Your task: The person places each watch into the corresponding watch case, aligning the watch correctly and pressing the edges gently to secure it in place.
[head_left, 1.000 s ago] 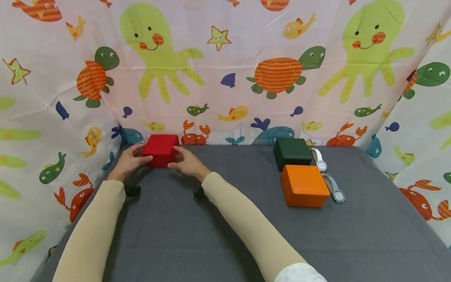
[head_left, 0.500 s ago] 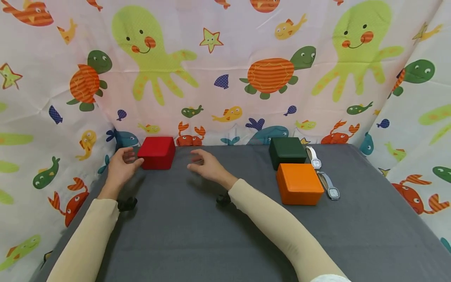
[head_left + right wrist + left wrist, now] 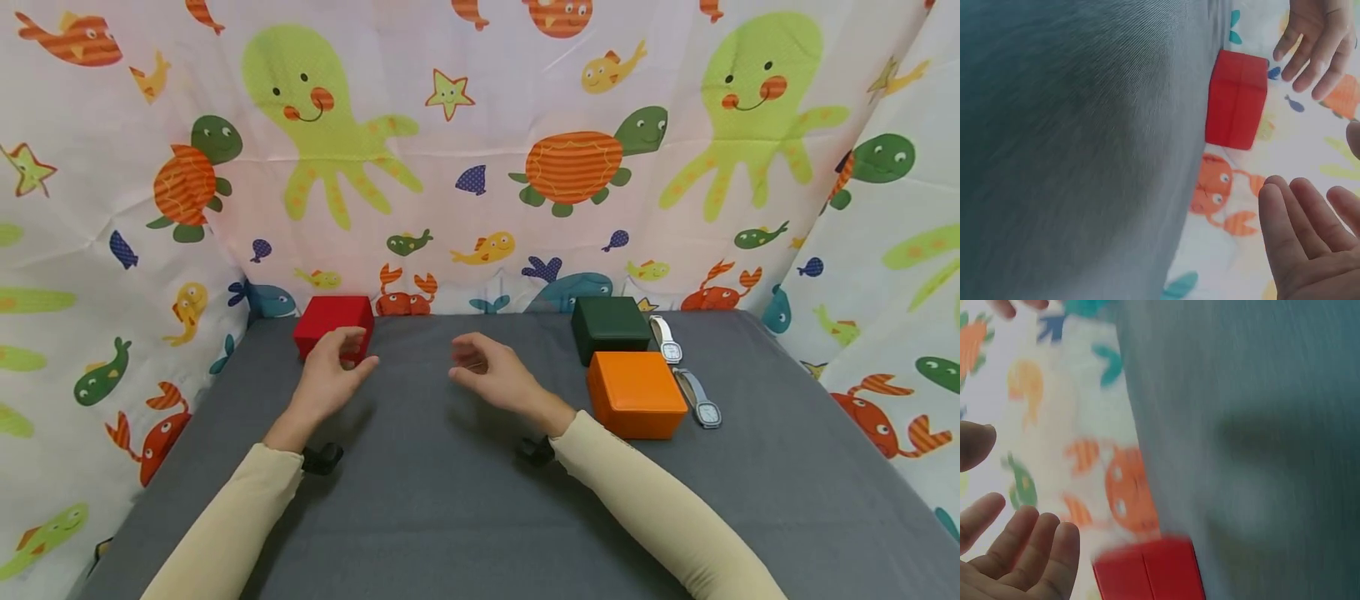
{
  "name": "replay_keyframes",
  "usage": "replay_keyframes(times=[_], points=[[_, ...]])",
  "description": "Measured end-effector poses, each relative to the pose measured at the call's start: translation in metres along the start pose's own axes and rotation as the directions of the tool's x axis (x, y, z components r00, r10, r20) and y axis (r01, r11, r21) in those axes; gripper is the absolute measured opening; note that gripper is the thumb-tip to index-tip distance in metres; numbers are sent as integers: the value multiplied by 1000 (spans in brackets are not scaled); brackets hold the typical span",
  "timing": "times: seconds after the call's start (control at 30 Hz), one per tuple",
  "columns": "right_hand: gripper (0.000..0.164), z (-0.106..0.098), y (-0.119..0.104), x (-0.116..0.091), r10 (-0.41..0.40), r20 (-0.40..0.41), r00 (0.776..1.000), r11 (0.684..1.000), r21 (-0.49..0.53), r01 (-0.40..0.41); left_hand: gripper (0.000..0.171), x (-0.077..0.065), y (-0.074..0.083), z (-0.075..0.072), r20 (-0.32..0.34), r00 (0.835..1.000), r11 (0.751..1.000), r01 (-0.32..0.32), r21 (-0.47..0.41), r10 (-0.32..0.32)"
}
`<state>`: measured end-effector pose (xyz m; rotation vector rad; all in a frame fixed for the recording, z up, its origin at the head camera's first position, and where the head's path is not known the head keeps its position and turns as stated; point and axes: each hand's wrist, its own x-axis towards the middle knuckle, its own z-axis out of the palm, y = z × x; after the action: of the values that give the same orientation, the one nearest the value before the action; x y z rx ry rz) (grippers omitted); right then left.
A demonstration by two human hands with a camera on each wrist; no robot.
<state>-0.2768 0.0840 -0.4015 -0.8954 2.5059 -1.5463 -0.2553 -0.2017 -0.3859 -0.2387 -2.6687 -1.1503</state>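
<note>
A red box stands at the back left of the table, against the patterned cloth. In the head view my left hand overlaps its front right part, fingers relaxed and holding nothing. My right hand hovers over the middle of the table, its fingers loosely bent with nothing in them. Seen from the left wrist, the red box lies low in view, apart from the left fingers. The right wrist view shows the red box between both hands, with the right fingers spread below it.
On the right, a dark green box stands behind an orange box. Beside them lie a white-strapped watch and a light blue-strapped watch. A cloth with sea animals walls the grey table.
Both hands have let go of the red box. My right hand has moved right, away from it; my left hand drew left, then swung right in front of it. The other things stay put.
</note>
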Motion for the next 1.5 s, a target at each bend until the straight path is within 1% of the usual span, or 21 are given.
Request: replay_keyframes(times=[0.07,0.13,0.23,0.3,0.4,0.47,0.7,0.9,1.1,1.3,1.4,1.5], points=[[43,-9,-11,-13,-3,-4,1000,1000,0,3,57,-1,11,12,30,999,999,-32,-13,33],[42,-17,-10,-22,4,-14,1000,1000,-8,-5,54,-3,21,25,42,997,997,-70,-35,71],[40,-28,-9,-37,39,-31,999,999,-9,-39,49,-6,34,44,45,990,989,-131,-65,134],[40,-34,3,-44,42,-52,998,998,-37,-44,47,-8,43,56,44,984,983,-168,-78,172],[41,-45,4,-57,31,-73,997,996,-79,-37,46,-9,56,73,58,974,972,-211,-101,217],[41,-53,5,-65,18,-91,996,992,-126,-30,45,-10,65,83,67,968,965,-235,-118,244],[44,-75,9,-93,-40,-130,991,962,-273,2,48,-14,95,114,116,939,942,-307,-138,323],[48,-93,11,-113,-81,-152,985,925,-379,18,49,-15,118,137,171,923,936,-328,-127,346],[53,-112,16,-132,-42,-194,980,902,-430,-47,51,-15,134,156,227,907,935,-333,-126,354],[55,-128,24,-146,-65,-249,966,854,-514,-75,52,-16,144,172,282,900,943,-311,-120,333],[56,-135,27,-152,-34,-265,964,844,-524,-114,53,-17,148,179,299,895,944,-305,-127,330],[59,-141,30,-158,9,-274,962,832,-531,-159,54,-16,154,186,304,895,945,-298,-135,325]])
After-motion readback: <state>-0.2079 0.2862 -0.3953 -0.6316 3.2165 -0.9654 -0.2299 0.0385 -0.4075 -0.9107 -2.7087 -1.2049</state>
